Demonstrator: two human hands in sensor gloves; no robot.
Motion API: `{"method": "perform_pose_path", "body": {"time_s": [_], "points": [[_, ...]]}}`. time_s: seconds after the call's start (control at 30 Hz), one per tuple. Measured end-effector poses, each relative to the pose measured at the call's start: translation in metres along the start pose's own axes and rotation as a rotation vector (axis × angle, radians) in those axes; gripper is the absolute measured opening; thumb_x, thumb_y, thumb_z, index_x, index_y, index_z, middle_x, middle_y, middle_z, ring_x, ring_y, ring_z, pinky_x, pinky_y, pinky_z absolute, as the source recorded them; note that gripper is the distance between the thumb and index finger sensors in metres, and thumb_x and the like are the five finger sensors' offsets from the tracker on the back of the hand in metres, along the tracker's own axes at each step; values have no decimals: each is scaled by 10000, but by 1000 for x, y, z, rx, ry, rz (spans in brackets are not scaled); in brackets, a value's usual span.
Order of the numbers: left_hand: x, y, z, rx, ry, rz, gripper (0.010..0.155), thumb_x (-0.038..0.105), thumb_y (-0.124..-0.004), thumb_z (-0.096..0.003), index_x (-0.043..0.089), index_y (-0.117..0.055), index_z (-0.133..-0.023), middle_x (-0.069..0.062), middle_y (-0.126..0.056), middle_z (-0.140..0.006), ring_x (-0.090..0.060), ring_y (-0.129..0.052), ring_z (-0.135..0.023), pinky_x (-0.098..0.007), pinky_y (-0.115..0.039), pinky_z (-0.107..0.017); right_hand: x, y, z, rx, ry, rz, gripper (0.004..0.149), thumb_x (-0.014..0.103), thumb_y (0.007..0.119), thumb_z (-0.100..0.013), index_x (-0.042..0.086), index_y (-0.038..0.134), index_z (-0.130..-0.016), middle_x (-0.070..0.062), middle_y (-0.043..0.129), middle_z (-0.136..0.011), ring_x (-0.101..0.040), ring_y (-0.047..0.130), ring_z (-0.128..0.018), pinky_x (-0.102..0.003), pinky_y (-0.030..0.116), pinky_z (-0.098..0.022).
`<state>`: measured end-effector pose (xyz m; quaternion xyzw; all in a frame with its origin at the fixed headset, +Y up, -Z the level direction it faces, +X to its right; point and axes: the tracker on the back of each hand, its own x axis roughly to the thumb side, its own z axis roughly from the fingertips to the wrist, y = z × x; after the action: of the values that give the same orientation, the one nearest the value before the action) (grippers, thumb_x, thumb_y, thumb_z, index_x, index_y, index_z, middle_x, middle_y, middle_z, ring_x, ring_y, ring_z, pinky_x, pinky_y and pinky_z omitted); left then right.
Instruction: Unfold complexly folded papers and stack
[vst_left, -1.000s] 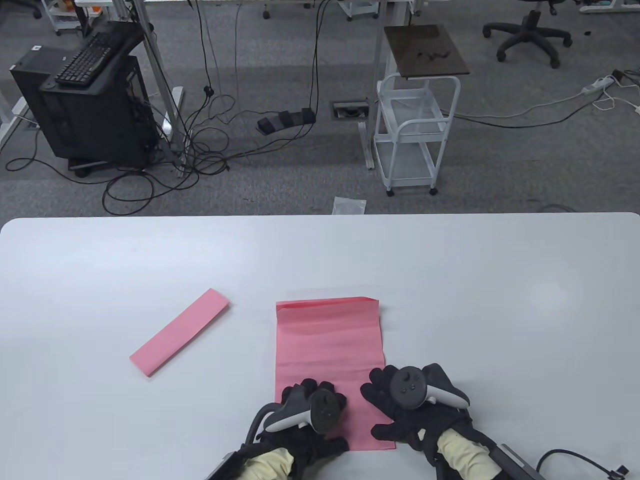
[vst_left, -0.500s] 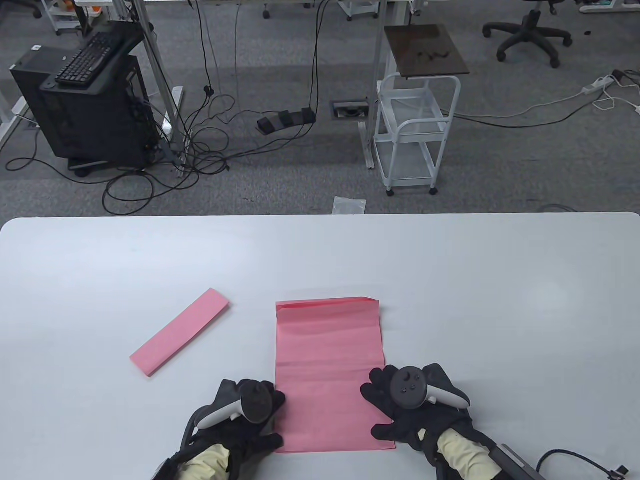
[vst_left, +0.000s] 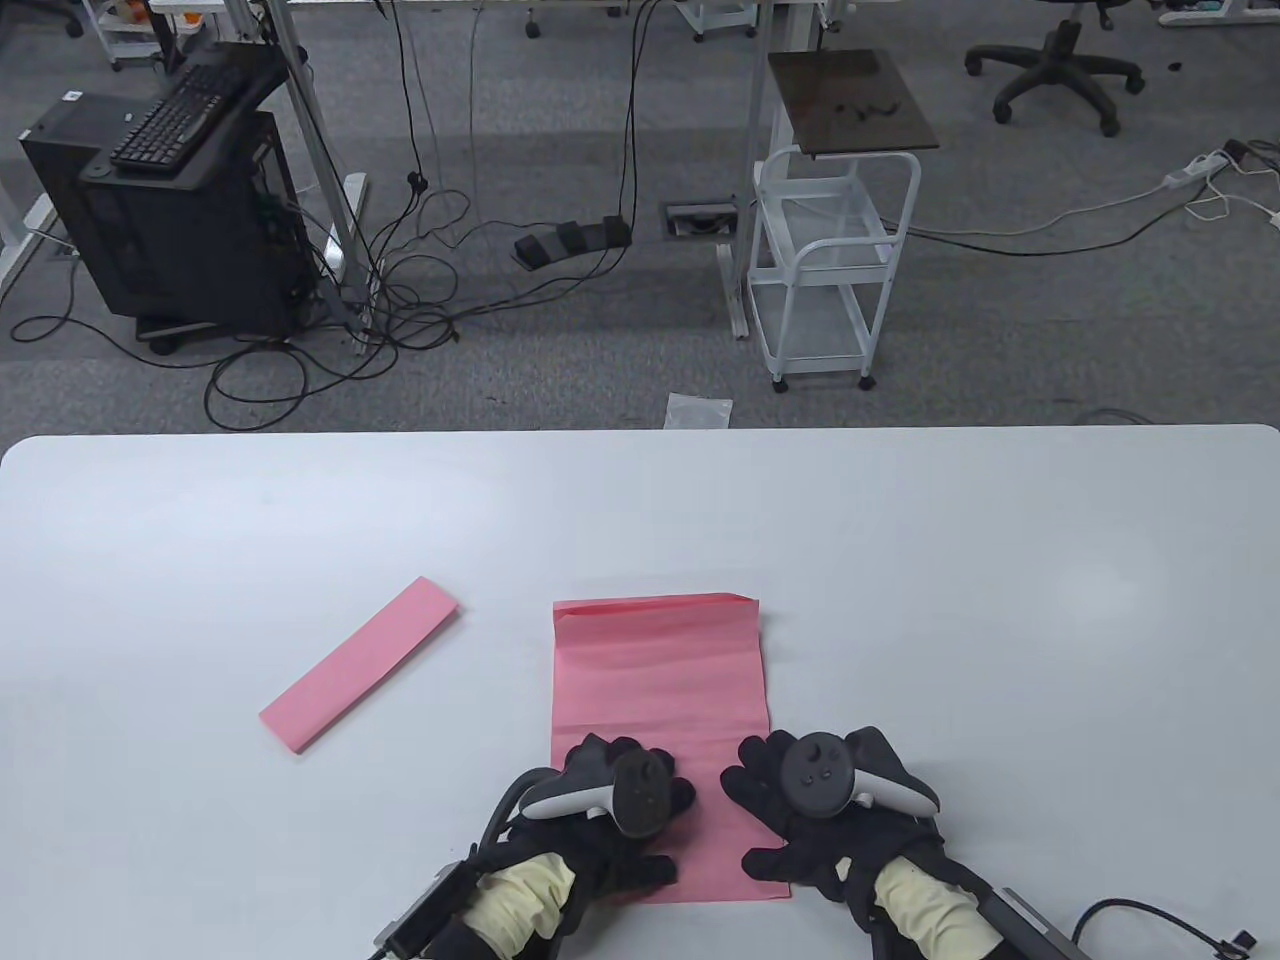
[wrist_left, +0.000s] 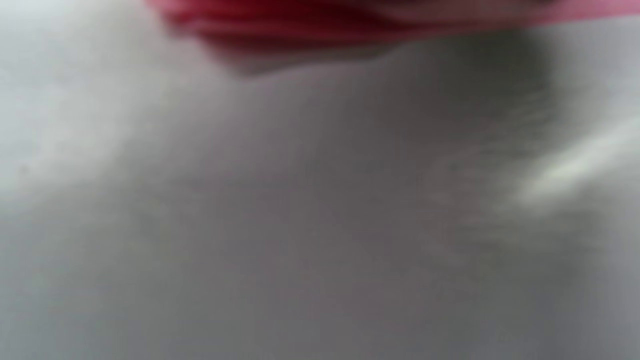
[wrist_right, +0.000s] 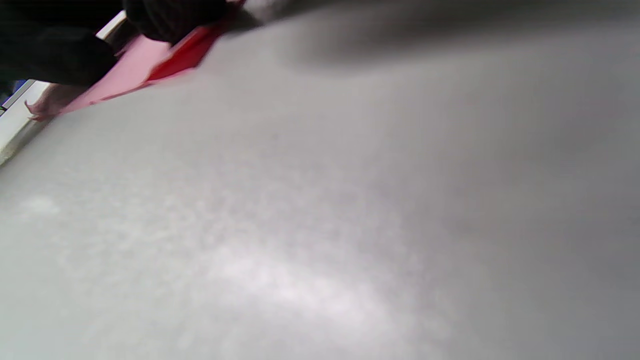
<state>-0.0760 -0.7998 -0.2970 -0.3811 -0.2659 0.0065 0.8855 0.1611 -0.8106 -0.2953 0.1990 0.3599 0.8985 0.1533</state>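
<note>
Pink paper lies in two places on our white table (vst_left: 900, 600). One is the open sheet (vst_left: 655, 680), near the front edge and about in the middle; it lies flat with faint crease lines across it, and a narrow strip along its far edge is folded over and shows a darker red. The other is the folded strip (vst_left: 360, 677), which lies at a slant to the left of the sheet, well apart from it and from both our hands. Our left hand (vst_left: 610, 810) rests on the near left corner of the sheet, palm down, with the fingers spread rather wide and laid flat on the paper; it holds nothing. Our right hand (vst_left: 815, 805) rests in the same way on the near right corner, fingers spread and flat, partly on the sheet and partly on the table beside it, and it also grips nothing. On the back of each hand sits a tracker, so we cannot see every finger clearly. The left wrist view is very blurred and shows only grey table with a red edge of paper (wrist_left: 350, 20) along the top. In the right wrist view we see black gloved fingers (wrist_right: 170, 17) at the top left corner, pressing on the pink sheet (wrist_right: 125, 75), and much bare table below.
</note>
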Motion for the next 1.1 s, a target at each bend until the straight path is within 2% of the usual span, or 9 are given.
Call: {"method": "perform_pose_path", "body": {"time_s": [0.1,0.23,0.37,0.53,0.6,0.73,0.83,0.97,1.1], "points": [[-21,5,3,38,88,56,708,608,-491,-535,471,28,-996,220,191,-1047,-150,187,-1028,-573,98,-674,0,0,0,1,-1,0,736,563,629,-496,475,131,-1030,225,-85,-1091,-55,-179,-978,-456,-161,-652],[-67,11,11,76,216,218,628,546,-457,-566,488,-2,-994,246,163,-1051,-146,169,-1036,-575,99,-666,0,0,0,-2,0,2,735,563,627,-496,475,131,-1031,221,-82,-1092,-58,-176,-979,-458,-163,-653],[-86,13,16,98,263,268,587,516,-444,-576,508,-35,-997,273,141,-1055,-153,170,-1037,-575,100,-664,0,0,0,-2,0,3,736,564,627,-496,474,129,-1030,223,-84,-1091,-58,-178,-979,-458,-164,-652],[-85,16,17,106,261,270,588,500,-453,-583,487,-48,-1010,249,129,-1068,-186,154,-1042,-578,84,-668,0,0,0,-1,1,1,735,564,627,-496,476,129,-1029,226,-84,-1090,-56,-179,-977,-457,-165,-651],[-77,21,21,137,255,255,618,484,-501,-586,423,-96,-1050,148,73,-1114,-219,94,-1066,-580,63,-679,0,0,0,0,2,-2,734,563,628,-496,477,130,-1028,227,-84,-1089,-54,-180,-977,-456,-167,-650],[-43,26,21,205,57,173,664,522,-503,-578,426,-46,-1050,142,193,-1070,-234,163,-1043,-574,69,-693,0,0,0,4,1,-5,735,562,626,-497,476,125,-1028,227,-92,-1087,-54,-186,-974,-455,-172,-646],[-15,23,5,122,-48,66,651,512,-501,-578,434,-65,-1055,162,185,-1070,-209,167,-1043,-560,70,-702,0,0,0,7,0,-6,734,563,624,-498,477,122,-1027,229,-95,-1085,-53,-190,-972,-455,-170,-645],[-13,27,-21,16,24,6,667,562,-463,-561,455,27,-1000,163,191,-1054,-206,171,-1029,-561,75,-686,0,1,0,9,1,-7,735,563,624,-498,478,121,-1027,232,-97,-1084,-51,-193,-971,-453,-173,-644],[-33,43,-36,59,99,128,647,573,-474,-560,475,-9,-999,231,169,-1052,-148,190,-1027,-552,97,-682,0,1,0,10,1,-7,737,564,623,-498,478,117,-1027,230,-100,-1084,-52,-194,-970,-453,-175,-643]]}}
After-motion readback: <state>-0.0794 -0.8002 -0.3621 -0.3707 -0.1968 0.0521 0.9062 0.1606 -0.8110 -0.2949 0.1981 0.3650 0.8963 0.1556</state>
